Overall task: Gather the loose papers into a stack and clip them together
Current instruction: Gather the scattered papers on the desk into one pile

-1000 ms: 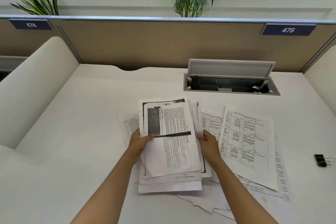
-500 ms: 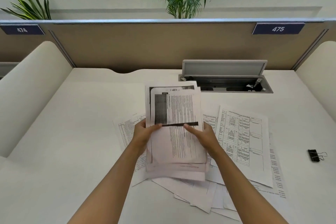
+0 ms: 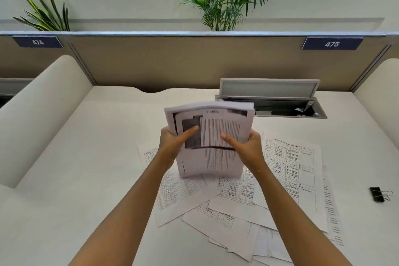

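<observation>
Your desk (image 3: 86, 157) runs white and wide under both forearms, closed off beyond your hands by the tan partition (image 3: 172, 60), with an open cable tray (image 3: 269, 106) just past your right fingertips.

Below and to the right of your hands, loose sheets (image 3: 291, 168) lie fanned flat on the desk, overlapping at odd angles; some reach under your right forearm and a few poke out beneath your left wrist. None of these are gathered yet, so a good share of the collecting is still ahead of you.

Between your hands is the stack (image 3: 211, 136), lifted off the desk and tilted up toward you, its top edge bowed away and its lower edge hanging just over the loose sheets. It looks roughly squared, though blur hides how even the edges are.

Your left hand (image 3: 172, 144) is closed on the stack's left edge, thumb across the printed face. Your right hand (image 3: 248, 147) is closed on the right edge the same way, thumb on the front, fingers hidden behind.

The clip (image 3: 377, 194) sits far to the right of your right hand, alone and untouched. Clipping has not begun.
</observation>
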The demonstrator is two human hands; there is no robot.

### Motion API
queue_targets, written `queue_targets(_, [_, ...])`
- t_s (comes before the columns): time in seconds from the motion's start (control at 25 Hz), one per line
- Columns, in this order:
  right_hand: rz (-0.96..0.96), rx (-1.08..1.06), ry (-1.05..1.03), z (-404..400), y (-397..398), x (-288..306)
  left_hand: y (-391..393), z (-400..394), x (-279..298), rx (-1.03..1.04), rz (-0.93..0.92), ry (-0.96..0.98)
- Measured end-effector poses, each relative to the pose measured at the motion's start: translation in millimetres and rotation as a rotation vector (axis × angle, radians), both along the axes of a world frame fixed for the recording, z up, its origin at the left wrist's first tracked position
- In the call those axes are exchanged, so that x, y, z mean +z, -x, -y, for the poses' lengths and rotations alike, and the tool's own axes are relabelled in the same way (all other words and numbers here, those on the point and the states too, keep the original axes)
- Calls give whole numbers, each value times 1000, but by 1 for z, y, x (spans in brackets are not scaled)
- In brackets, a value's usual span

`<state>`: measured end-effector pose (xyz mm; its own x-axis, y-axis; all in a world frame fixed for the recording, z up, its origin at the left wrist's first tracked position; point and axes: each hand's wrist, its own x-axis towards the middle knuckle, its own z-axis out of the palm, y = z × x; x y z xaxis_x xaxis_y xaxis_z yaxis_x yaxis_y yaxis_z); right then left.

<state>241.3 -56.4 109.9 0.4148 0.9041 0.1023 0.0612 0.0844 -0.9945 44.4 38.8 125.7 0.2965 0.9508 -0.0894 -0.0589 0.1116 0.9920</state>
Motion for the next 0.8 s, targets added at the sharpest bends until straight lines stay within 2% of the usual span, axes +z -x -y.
queue_targets(0.28, [-66,-47,53,-2,5,-4,-4,8,-5,-18,-15,-49])
queue_targets(0.48, [-166,-44,120,7,8,-16,-3,15,-21,6,-36,-9])
queue_targets(0.68, [-148,-40,176,13,13,-22,1,19,-32,47,-49,0])
queue_targets(0.8, [-159,-14,191,16,13,-31,5,26,-41,5,-95,27])
